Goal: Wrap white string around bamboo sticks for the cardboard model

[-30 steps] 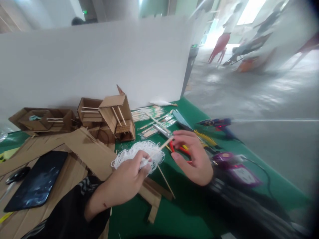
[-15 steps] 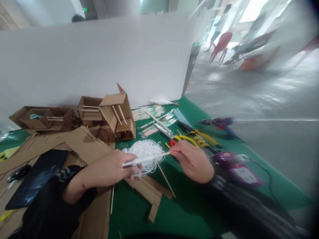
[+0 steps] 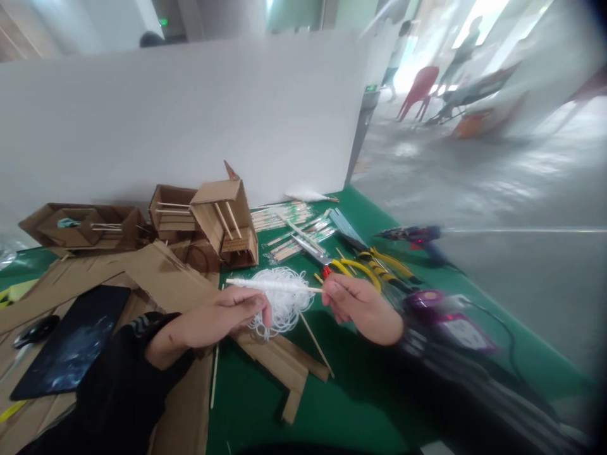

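Note:
My right hand pinches one end of a thin wooden stick, which reaches left above a loose heap of white string. White string is wound round much of the stick, and its far left tip sticks out bare. Just below the wound part is my left hand, palm down, its fingers curled together at the heap's left side. It does not grip the stick; whether string is between its fingers is hidden.
Cardboard boxes with sticks stand at the back left, flat cardboard before them. Packaged sticks lie behind the string. Yellow-handled pliers, a purple device and a glue gun are at the right. A dark tablet lies left.
My left hand has let go of the wound stick and moved below it, fingers turned down. The stick's left end has risen and shows fully. My right hand still holds the other end.

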Demonstrator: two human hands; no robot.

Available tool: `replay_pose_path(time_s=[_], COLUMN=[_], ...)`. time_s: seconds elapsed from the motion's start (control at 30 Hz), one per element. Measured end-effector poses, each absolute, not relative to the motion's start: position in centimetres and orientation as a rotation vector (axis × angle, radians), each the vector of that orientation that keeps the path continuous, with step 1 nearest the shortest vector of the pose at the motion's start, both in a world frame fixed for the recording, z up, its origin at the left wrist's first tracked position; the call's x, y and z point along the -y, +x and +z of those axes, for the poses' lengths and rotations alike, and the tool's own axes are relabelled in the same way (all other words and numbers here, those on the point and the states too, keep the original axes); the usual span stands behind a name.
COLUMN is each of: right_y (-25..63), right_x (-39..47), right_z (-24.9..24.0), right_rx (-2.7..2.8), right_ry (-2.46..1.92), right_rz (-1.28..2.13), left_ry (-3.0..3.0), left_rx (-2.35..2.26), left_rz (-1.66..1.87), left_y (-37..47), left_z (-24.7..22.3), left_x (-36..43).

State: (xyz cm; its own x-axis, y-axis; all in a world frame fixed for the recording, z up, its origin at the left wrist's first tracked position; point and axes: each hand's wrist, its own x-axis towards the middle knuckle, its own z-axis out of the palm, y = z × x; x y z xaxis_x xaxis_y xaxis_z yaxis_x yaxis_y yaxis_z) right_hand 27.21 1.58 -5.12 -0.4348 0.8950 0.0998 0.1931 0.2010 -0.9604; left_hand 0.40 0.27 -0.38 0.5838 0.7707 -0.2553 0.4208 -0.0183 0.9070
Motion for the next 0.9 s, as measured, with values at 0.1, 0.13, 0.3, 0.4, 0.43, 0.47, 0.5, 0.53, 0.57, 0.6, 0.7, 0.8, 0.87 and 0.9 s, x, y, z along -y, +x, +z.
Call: replay_pose_path(time_s=[0.1,0.13,0.3,0.4,0.43,0.47,0.5,0.53,0.57,0.6,0.7,0.8,0.87,0.9], right_y=[26.6,26.4,26.4,26.4,26.4,26.4,26.4,26.3,26.3,26.3,26.3,26.3,26.3,26.3], right_x=[-1.4,-1.4,-1.2,-1.2,-1.3,-1.3,-1.4,-1.5,-1.5,-1.6,-1.7,-1.6,-1.4,-1.4], right_z=[-5.6,-5.7,-5.5,-5.2,-5.2,-5.1,-5.1,-5.1,-5.1,-5.1,-5.2,-5.2,-5.1,-5.1], right_rx=[1.645,1.609,1.515,1.506,1.495,1.481,1.468,1.459,1.456,1.461,1.516,1.670,1.818,1.885], right_ry=[-0.923,-0.894,-0.778,-0.788,-0.807,-0.830,-0.858,-0.891,-0.926,-0.958,-1.046,-1.154,-1.178,-1.168], right_rz=[1.529,1.597,1.753,1.718,1.705,1.689,1.668,1.640,1.605,1.568,1.447,1.210,1.011,0.933], left_ry=[1.725,1.708,1.658,1.664,1.666,1.682,1.713,1.754,1.787,1.798,1.663,1.437,1.386,1.393], left_rx=[-1.089,-1.108,-1.099,-1.130,-1.147,-1.155,-1.150,-1.141,-1.127,-1.109,-1.006,-0.949,-0.982,-1.002], left_rz=[0.339,0.313,0.392,0.392,0.400,0.431,0.476,0.531,0.578,0.611,0.641,0.611,0.592,0.593], left_y=[1.3,1.4,1.4,1.3,1.4,1.6,1.7,1.9,2.1,2.2,2.5,2.4,2.4,2.4], left_z=[-0.7,-0.8,-1.5,-1.8,-1.8,-1.8,-1.8,-1.8,-1.8,-1.8,-2.3,-3.1,-3.4,-3.5], left_x=[0.3,0.4,0.5,0.4,0.4,0.5,0.5,0.5,0.6,0.6,0.8,0.9,0.9,0.9])
